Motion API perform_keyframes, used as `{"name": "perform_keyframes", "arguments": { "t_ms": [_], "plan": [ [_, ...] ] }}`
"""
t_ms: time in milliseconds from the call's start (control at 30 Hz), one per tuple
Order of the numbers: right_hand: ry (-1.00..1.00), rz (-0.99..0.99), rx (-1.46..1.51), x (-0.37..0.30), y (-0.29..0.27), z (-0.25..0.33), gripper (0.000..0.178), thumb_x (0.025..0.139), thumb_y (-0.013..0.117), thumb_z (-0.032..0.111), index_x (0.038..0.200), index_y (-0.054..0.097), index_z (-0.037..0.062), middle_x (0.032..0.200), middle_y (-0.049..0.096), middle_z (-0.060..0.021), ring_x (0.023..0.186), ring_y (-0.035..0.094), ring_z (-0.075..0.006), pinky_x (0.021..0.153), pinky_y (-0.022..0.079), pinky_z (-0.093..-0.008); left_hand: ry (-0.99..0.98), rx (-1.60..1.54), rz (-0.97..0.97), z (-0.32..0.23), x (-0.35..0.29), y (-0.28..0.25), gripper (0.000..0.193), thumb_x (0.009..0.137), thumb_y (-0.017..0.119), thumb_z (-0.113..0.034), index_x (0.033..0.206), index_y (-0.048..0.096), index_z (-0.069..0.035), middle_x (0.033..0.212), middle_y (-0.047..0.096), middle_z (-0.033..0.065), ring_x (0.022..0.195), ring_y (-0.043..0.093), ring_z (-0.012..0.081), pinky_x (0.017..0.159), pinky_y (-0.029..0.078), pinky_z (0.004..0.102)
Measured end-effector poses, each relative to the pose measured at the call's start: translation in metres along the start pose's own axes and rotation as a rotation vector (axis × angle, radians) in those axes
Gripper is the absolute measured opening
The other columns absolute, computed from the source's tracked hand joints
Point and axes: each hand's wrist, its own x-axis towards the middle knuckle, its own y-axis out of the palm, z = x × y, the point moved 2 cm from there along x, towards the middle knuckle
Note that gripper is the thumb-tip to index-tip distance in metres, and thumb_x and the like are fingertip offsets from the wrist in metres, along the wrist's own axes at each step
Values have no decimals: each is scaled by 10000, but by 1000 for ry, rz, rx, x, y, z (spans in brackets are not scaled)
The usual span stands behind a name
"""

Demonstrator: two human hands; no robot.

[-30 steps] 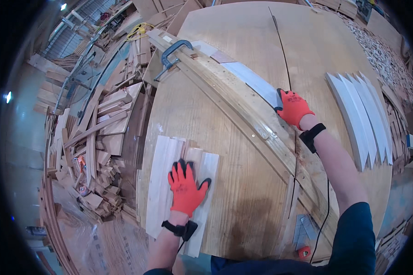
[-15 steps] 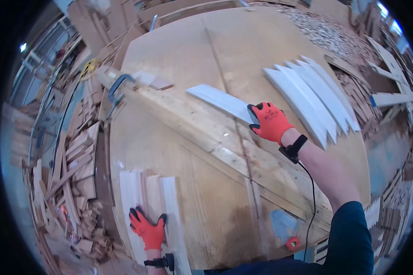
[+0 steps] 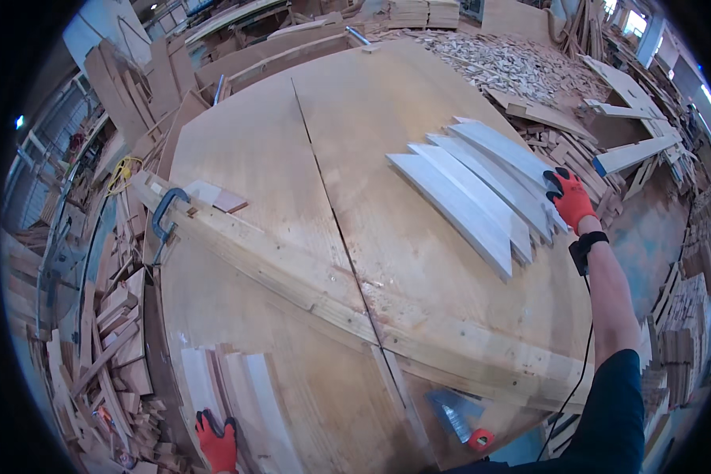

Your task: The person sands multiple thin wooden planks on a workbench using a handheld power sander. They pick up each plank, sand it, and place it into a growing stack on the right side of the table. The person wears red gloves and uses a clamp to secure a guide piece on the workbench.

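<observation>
My right hand [image 3: 573, 204], in a red glove with black fingertips, is at the right edge of a row of white boards [image 3: 458, 201]. Its fingers curl over the end of the outermost white board [image 3: 504, 150]. The boards overlap side by side, with slanted, pointed ends. At the lower left, my left hand [image 3: 216, 446] wears a matching glove. It lies with fingers apart on several pale wood strips [image 3: 245, 395] set side by side.
A long timber beam [image 3: 292, 276] crosses the worktable [image 3: 237, 150] diagonally, with a blue clamp [image 3: 164, 213] at its far left end. Near the front lie a red tape measure [image 3: 481, 439] and a bluish plastic piece [image 3: 450, 412]. Wood offcuts [image 3: 122, 340] heap up on the left.
My right hand has moved right and away from the beam, carrying a white board to the row of boards. My left hand stays on the strips. The view has shifted.
</observation>
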Motion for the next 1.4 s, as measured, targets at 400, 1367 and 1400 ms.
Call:
{"name": "perform_keyframes", "arguments": {
  "t_ms": [400,1367,1400],
  "plan": [
    [-27,92,396,25,45,-71,483,853,683,96,1330,647,160,1365,596,-160,1259,553,-357,1083,433,-392,166,-20,44,70,14,17,545,965,594,-274,1388,491,54,1355,575,277,1169,601,444,956,517,448],
    [-525,832,876,-103,-36,258,725,879,732,424,1429,502,12,1341,619,-142,1220,588,-293,1042,449,-389,1607,1,-155,-442,98,13,421,888,558,-123,1279,568,31,1309,572,278,1263,544,399,1140,384,492],
    [-671,628,647,-114,-34,268,824,814,777,481,1448,486,42,1323,603,-192,1194,591,-340,1027,457,-417,1607,35,-175,-446,98,17,424,886,553,-133,1281,574,21,1293,589,269,1261,555,393,1144,381,496]
  ]
}}
